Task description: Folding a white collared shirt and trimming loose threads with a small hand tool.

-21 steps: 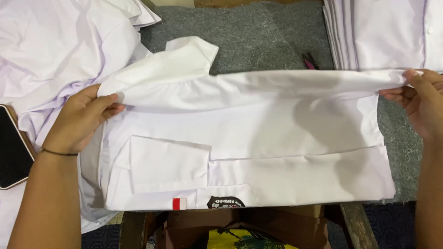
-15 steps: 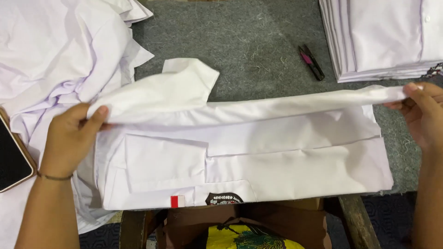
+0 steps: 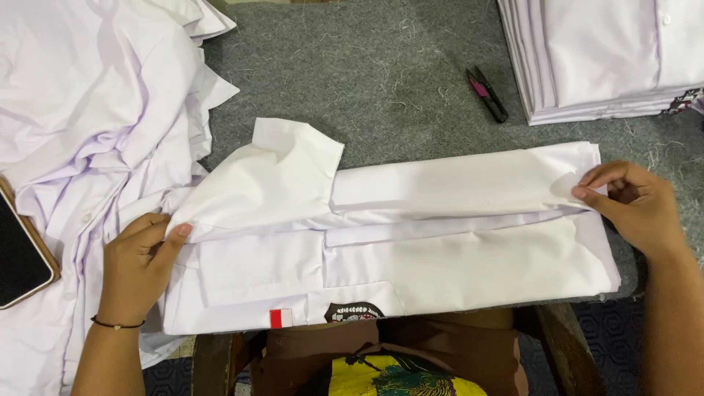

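Note:
A white shirt (image 3: 411, 242) lies lengthwise across a grey felt-covered table (image 3: 381, 81), with a chest pocket, a small red-and-white tag and a dark round badge near its front edge. Its far side is folded over toward me, and a short sleeve sticks up at the left. My left hand (image 3: 139, 264) pinches the fold at the shirt's left end. My right hand (image 3: 631, 205) grips the fold at the right end. Both hands rest low on the cloth.
A heap of loose white shirts (image 3: 88, 125) fills the left side, with a dark phone (image 3: 22, 257) lying at its edge. A neat stack of folded white shirts (image 3: 601, 59) sits at the back right. Small black thread snips (image 3: 488, 92) lie beside that stack.
Both hands carried the raised far edge of the shirt down toward me and laid it flat as a fold. The view has shifted slightly.

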